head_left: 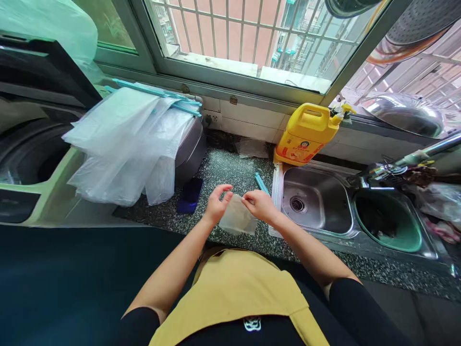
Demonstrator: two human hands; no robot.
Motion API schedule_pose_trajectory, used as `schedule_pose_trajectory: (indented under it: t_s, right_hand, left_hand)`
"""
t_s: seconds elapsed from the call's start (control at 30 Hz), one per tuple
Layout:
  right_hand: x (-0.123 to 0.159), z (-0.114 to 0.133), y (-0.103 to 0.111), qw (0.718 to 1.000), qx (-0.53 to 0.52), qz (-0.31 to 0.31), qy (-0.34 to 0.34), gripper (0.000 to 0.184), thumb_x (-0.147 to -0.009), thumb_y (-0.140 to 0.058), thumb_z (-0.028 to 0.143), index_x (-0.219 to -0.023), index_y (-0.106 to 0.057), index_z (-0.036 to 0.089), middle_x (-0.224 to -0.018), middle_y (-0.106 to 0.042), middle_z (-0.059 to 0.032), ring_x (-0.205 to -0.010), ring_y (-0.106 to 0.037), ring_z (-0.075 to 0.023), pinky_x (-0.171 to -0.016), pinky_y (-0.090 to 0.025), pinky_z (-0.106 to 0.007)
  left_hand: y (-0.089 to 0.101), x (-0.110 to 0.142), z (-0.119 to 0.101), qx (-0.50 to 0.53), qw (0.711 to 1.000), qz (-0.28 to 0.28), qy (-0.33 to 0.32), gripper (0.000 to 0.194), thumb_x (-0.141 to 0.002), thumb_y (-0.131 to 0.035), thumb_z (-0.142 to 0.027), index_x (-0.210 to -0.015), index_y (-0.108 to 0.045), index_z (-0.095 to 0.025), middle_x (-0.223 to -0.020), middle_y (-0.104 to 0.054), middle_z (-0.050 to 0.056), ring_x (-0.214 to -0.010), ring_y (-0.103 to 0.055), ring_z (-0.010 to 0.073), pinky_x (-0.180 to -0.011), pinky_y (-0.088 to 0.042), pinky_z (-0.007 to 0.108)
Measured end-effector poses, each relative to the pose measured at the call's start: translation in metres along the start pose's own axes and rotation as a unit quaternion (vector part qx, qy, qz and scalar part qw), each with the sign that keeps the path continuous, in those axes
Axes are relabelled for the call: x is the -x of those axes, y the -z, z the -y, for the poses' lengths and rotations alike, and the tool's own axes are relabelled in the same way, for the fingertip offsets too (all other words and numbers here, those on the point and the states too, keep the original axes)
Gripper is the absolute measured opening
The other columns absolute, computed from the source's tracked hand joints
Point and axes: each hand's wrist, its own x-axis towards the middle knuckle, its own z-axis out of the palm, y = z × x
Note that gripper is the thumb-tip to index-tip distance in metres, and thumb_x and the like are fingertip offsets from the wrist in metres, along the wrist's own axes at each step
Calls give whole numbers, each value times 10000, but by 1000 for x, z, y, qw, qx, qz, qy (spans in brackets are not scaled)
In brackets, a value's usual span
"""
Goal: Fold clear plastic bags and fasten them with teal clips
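Note:
A small translucent plastic bag point(236, 218) hangs in front of me above the edge of the speckled counter. My right hand point(260, 205) pinches its upper right corner between thumb and fingers. At the bag's upper left is my left hand point(217, 205), its thumb and fingers curved and apart; whether it touches the plastic is unclear. Just beyond my right hand a light blue sealing strip point(262, 183) lies on the counter. To the left, larger clear plastic bags point(122, 144) with blue strips point(158, 91) along their tops drape over a dark rounded appliance point(190, 149).
A dark blue phone-like slab point(190, 195) lies left of my hands. A yellow pump jug point(304, 134) leans behind the steel sink point(320, 202). The sink's right side holds a green basin point(389, 221). An open washing machine point(46, 192) stands far left, below the barred window point(245, 29).

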Motion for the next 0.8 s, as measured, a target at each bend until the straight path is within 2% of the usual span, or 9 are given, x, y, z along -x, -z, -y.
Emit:
schedule_pose_trajectory:
  t_s: [0.07, 0.13, 0.23, 0.3, 0.37, 0.43, 0.5, 0.63, 0.8]
  right_hand:
    - [-6, 1, -11, 999, 16, 22, -19, 135, -824, -592, 201, -710, -660, 180, -637, -639, -25, -664, -565, -158, -627, -360, -270]
    - [-8, 2, -15, 999, 12, 29, -14, 128, -831, -581, 195, -742, -671, 178, -672, -655, -33, -686, -564, -155, -644, -359, -266]
    - [-7, 4, -12, 999, -10, 32, 8, 122, -829, -577, 177, -755, -674, 176, -681, -659, -32, -682, -554, -151, -660, -364, -267]
    - [-5, 5, -7, 999, -33, 30, 17, 114, -823, -580, 167, -756, -671, 175, -673, -651, -23, -666, -546, -142, -651, -365, -260]
    - [-4, 5, -2, 998, -57, 24, 18, 106, -817, -583, 162, -750, -665, 174, -661, -639, -12, -646, -537, -130, -630, -362, -248]
    - [-4, 8, 3, 997, -76, 16, 20, 101, -808, -588, 155, -734, -656, 170, -653, -630, -4, -633, -533, -119, -615, -360, -237]
    - [-4, 12, 8, 995, -90, 9, 29, 75, -795, -606, 171, -735, -650, 167, -661, -633, 0, -628, -536, -114, -610, -363, -232]
    - [-4, 20, 15, 993, -104, -35, 40, 85, -782, -643, 247, -764, -645, 164, -698, -648, -9, -630, -542, -115, -608, -375, -234]
    - [-1, 19, 17, 988, -116, -80, 58, 116, -799, -597, 188, -689, -623, 163, -637, -624, 2, -595, -519, -104, -600, -366, -234]
  left_hand:
    - [6, -14, 32, -57, 996, -45, 53, 372, -817, -547, -418, -1024, -613, -116, -1209, -582, 220, -1191, -506, 340, -1029, -334, 537]
    - [13, -22, 57, -116, 986, -57, 106, 406, -812, -549, -442, -1036, -603, -108, -1290, -516, 265, -1258, -434, 403, -1050, -205, 645]
    - [17, -22, 68, -112, 987, -37, 107, 407, -847, -493, -471, -1051, -602, -136, -1278, -548, 232, -1244, -463, 371, -1053, -231, 626]
    - [17, -17, 57, -57, 996, -5, 62, 425, -881, -420, -496, -1086, -594, -168, -1224, -606, 169, -1181, -536, 285, -1031, -359, 498]
    - [15, -11, 37, 51, 997, 51, -14, 453, -865, -441, -535, -1084, -604, -174, -1112, -664, 131, -1055, -609, 234, -938, -457, 391]
    - [13, -5, 15, 151, 981, 94, -80, 419, -810, -550, -534, -986, -648, -167, -956, -696, 104, -908, -641, 211, -841, -495, 342]
    - [12, -2, -5, 191, 971, 94, -110, 309, -787, -616, -470, -815, -672, -167, -826, -686, 76, -806, -632, 186, -776, -499, 314]
    - [13, 1, -28, 208, 967, 60, -136, 243, -805, -615, -368, -672, -648, -168, -762, -655, 59, -773, -612, 167, -741, -490, 296]
    - [16, 8, -36, 220, 970, 42, -90, 191, -777, -646, -349, -839, -637, -169, -797, -653, 40, -707, -604, 140, -669, -491, 259]
